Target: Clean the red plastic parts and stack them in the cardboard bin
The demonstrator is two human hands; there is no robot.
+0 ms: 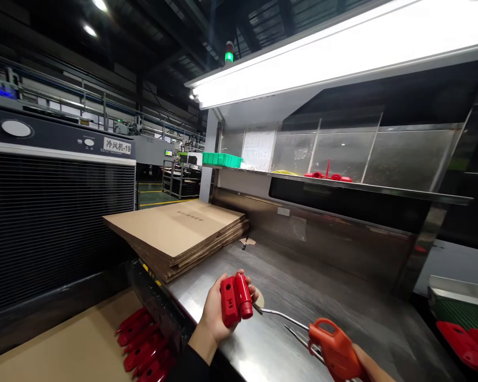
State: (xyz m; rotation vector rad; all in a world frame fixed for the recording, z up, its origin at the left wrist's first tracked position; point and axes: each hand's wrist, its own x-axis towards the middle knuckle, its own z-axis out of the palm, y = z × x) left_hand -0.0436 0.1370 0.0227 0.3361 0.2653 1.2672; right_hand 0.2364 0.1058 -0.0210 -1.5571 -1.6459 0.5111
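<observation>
My left hand (215, 313) is wrapped round two red plastic parts (230, 300), one boxy with holes and the other a rounded cylinder, held side by side above the steel table. At the lower right, my right hand (368, 363) grips the orange handle of an air gun (334, 347). The thin bent metal nozzle of the gun points left, its tip close to the fingers of my left hand. Part of my right hand is hidden behind the handle.
Stacked cardboard sheets (183, 228) lie on the steel table (302, 281) at the left. Several red parts (143, 345) rest on cardboard at lower left. More red parts (466, 345) are at far right. A shelf (366, 188) holds a green basket (222, 159).
</observation>
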